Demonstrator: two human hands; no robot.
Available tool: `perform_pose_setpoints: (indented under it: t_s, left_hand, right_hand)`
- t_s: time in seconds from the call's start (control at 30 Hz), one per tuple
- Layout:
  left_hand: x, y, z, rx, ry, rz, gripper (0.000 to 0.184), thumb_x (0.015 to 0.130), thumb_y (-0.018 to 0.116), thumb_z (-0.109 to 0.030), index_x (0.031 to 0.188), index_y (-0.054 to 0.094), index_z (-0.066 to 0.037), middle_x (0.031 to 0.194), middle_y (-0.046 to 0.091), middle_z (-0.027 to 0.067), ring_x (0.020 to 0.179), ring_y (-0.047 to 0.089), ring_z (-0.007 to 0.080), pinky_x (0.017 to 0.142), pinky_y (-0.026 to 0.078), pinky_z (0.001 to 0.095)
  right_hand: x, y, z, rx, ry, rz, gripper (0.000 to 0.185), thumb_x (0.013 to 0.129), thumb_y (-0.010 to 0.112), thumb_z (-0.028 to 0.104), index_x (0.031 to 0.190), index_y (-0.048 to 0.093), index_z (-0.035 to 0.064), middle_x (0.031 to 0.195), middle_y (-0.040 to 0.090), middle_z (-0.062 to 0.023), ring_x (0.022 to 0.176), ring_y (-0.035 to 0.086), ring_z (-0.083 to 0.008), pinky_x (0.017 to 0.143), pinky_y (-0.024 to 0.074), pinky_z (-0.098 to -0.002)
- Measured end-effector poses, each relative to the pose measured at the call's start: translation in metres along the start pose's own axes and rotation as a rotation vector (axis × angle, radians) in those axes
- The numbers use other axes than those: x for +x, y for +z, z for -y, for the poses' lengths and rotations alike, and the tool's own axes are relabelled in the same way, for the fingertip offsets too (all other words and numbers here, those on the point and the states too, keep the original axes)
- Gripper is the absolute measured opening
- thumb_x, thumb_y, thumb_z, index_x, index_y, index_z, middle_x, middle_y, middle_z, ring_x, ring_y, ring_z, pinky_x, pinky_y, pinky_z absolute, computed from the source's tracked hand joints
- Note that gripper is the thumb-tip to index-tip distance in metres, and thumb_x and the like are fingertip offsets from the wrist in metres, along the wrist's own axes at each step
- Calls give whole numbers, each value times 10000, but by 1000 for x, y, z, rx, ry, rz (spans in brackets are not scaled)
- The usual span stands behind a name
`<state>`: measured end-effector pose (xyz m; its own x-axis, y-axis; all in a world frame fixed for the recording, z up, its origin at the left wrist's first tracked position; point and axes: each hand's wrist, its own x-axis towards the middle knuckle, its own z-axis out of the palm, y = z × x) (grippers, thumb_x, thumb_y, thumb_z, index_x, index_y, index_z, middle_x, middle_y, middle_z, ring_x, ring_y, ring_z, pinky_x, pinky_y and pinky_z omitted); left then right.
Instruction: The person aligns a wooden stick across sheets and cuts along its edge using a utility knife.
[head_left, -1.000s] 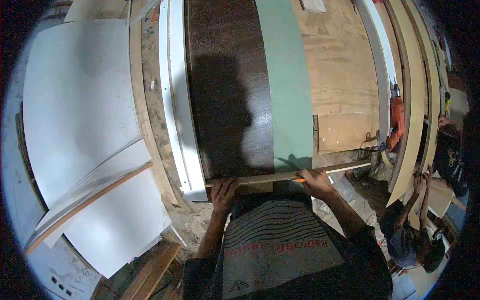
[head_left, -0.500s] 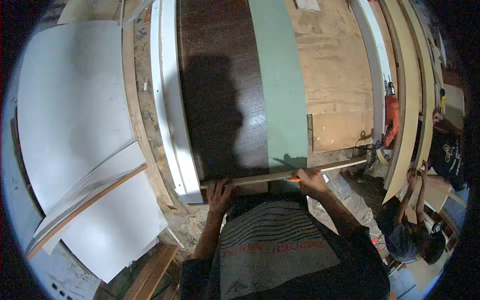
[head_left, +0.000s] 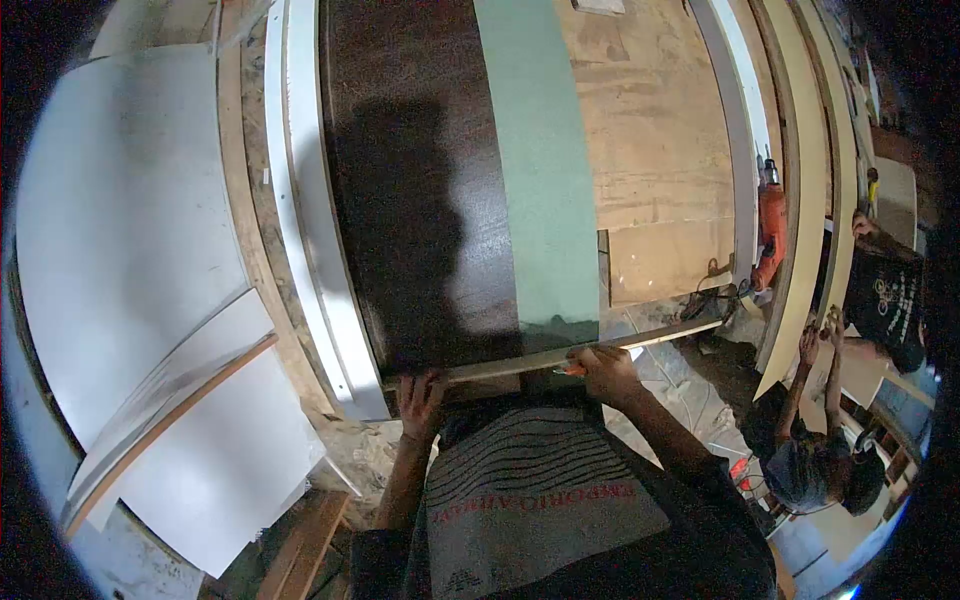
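Left arm (head_left: 403, 478) and right arm (head_left: 668, 435) forward, left fingers (head_left: 420, 386) palm-down, right fingers (head_left: 592, 358) in a curl.

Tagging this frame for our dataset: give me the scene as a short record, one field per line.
left hand: fingers on the thin strip, near its left end
right hand: holding an orange tool at the strip; tool type unclear
strip: crosswise at the near ends of the dark board and green panel
right side: red drill, beyond the plywood
left side: white sheets
others: two people, far right
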<state>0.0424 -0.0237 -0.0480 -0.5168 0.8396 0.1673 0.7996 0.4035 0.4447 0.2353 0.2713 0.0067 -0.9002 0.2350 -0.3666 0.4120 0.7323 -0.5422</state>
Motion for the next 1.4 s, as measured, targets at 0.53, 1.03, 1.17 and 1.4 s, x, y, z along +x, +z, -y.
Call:
perform_pose_setpoints:
  t_s: [0.53,1.03,1.17,1.4]
  left_hand:
    - [7,-8,-3,-82,-9,15,286,730,720,-71,1004,655,-118,1015,628,76,885,587,283,763,468,442]
    - [3,2,0,-118,-50,-38,251,740,704,-89,989,675,-110,1020,648,86,880,602,273,731,463,422]
    - [-6,8,8,-42,13,-87,241,731,751,-120,960,677,-106,999,655,91,877,606,276,725,465,421]
    - [-16,3,6,-19,-5,-44,286,732,707,-111,1016,679,-110,1069,641,89,991,593,287,824,466,466]
  right_hand:
    - [0,-9,-1,-16,-186,-123,270,760,742,222,928,610,58,825,676,-95,728,677,-276,629,542,-393]
    - [2,4,-10,21,-205,-147,181,791,674,156,884,553,58,739,633,-99,674,654,-289,594,523,-407]
    - [6,2,-10,26,-154,-53,146,777,642,91,883,546,62,718,613,-95,671,648,-291,591,517,-414]
    - [8,-1,-4,28,-137,-75,147,774,647,87,892,560,73,734,632,-96,694,661,-272,626,526,-400]
